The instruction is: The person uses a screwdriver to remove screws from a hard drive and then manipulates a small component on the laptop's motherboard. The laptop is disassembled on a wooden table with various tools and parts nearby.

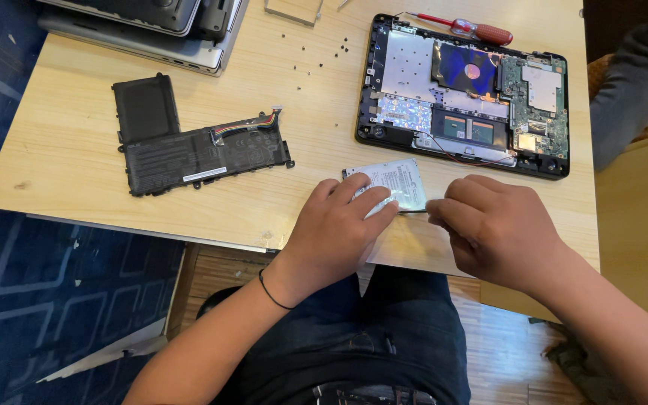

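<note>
At the far left of the table (61, 142) sits a stack of closed laptops (151, 26), partly cut off by the frame. Nearer and just right of it lies a black L-shaped battery pack (181, 146), flat on the wood, its bundle of coloured wires (253, 121) pointing to the far right. A scatter of small dark screws (316, 64) lies on the bare wood beyond it.

Near the table's front edge, the left hand (335, 232) rests on a silver hard drive (391, 184), fingers curled over its near left corner and pressing it down; the grip is clenched on the drive. The drive lies flat, just near of the opened laptop. A thin dark tool or strip (412, 212) runs from the drive's near right edge to the right hand (493, 229), whose fingers are pinched together around its end; what exactly it is cannot be told.

Beyond both hands lies an opened laptop base (463, 94), its boards and a blue round part exposed. A red-handled screwdriver (466, 28) lies along its far edge. At the far right, a grey sleeve (628, 94) of another person shows.
</note>
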